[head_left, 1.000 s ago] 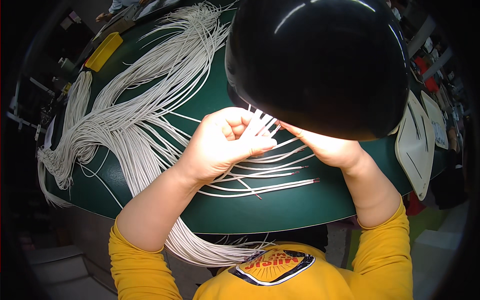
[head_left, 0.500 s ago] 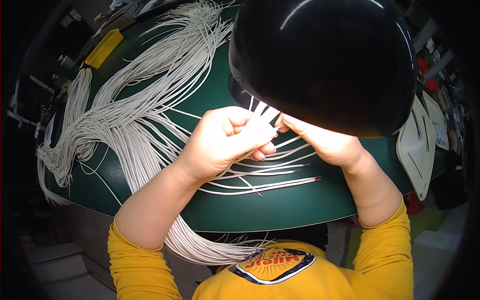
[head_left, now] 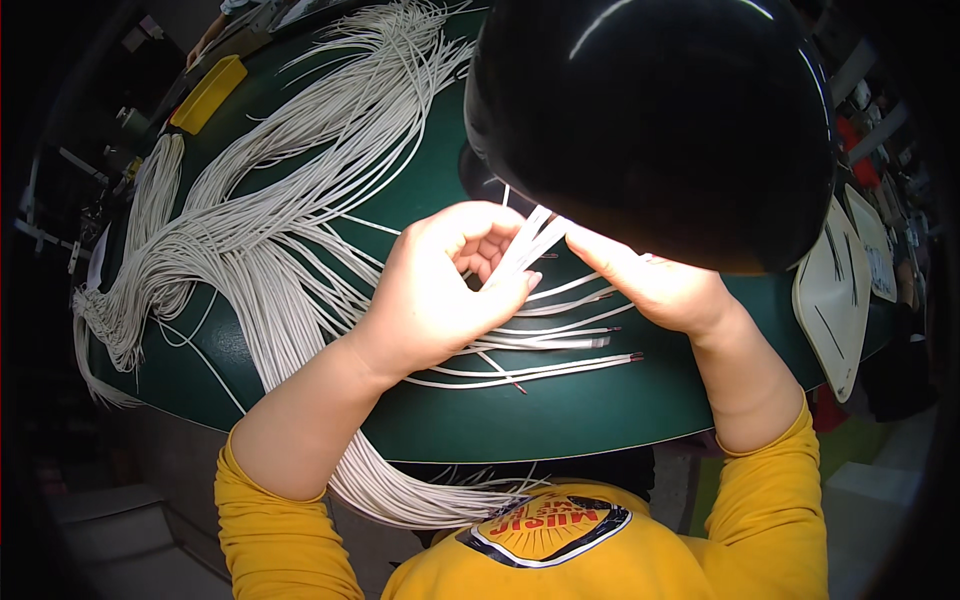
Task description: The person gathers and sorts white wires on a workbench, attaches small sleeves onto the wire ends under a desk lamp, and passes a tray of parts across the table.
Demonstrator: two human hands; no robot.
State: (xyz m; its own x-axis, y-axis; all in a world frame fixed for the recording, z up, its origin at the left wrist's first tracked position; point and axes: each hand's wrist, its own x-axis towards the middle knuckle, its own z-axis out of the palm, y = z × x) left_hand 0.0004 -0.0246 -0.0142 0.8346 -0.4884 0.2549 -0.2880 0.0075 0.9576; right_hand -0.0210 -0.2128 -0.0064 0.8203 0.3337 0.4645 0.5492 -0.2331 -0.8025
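My left hand [head_left: 430, 285] pinches several white wires [head_left: 532, 246] between thumb and fingers, and their far ends run up under a big black dome [head_left: 650, 130]. Just right of these wires is my right hand [head_left: 660, 287], its fingers reaching beneath the dome's lower edge. The dome hides part of those fingers, so whether they grip anything cannot be seen. Below my left hand, loose wire ends [head_left: 560, 364] lie spread on the green table [head_left: 480, 420], some with dark reddish tips. One among them has a pale grey, flat-looking end.
A large bundle of white wires [head_left: 250, 215] covers the table's left side, part of it hanging over the front edge toward my lap. A yellow tray [head_left: 208, 95] stands at the far left. Cream-coloured trays [head_left: 832, 300] with thin dark pieces sit at the right edge.
My left hand has turned slightly and its fingers are less bunched around the wires. The right fingertips have drawn apart from it. A grey-ended wire now shows among the loose ends.
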